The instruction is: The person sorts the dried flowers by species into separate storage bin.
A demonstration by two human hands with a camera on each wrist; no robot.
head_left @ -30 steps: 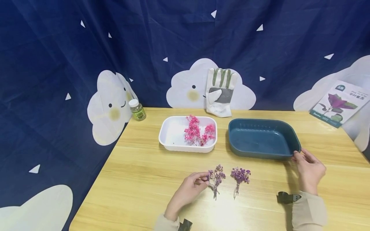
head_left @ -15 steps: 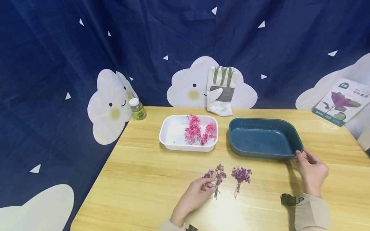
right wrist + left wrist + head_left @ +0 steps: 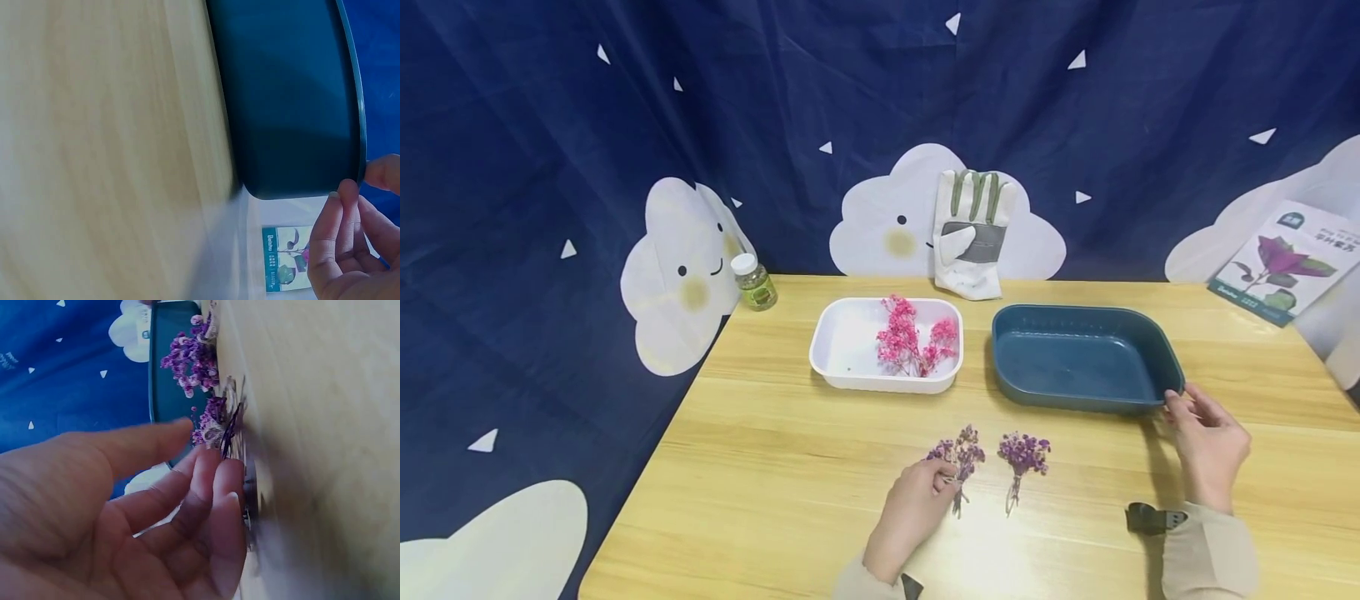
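My left hand (image 3: 913,510) reaches a dried purple flower bunch (image 3: 967,455) lying on the table, with its fingertips right at the tied stems (image 3: 214,434). A gap shows between thumb and fingers in the left wrist view, and part of the bunch is hidden behind the hand. A second tied purple bunch (image 3: 1024,452) lies just to the right. With thumb and fingertips my right hand (image 3: 1212,454) pinches the near right corner of a dark teal basin (image 3: 1075,401), which has nothing in it.
A white basin (image 3: 887,386) holding pink dried flowers (image 3: 900,335) stands left of the teal one. Behind them a work glove (image 3: 973,242) leans on the blue curtain. A small jar (image 3: 756,285) stands back left; a flower-picture packet (image 3: 1281,267) leans at back right.
My left hand has moved right, from the left bunch's outer edge in over its tied stems. My right hand keeps its pinch on the basin corner.
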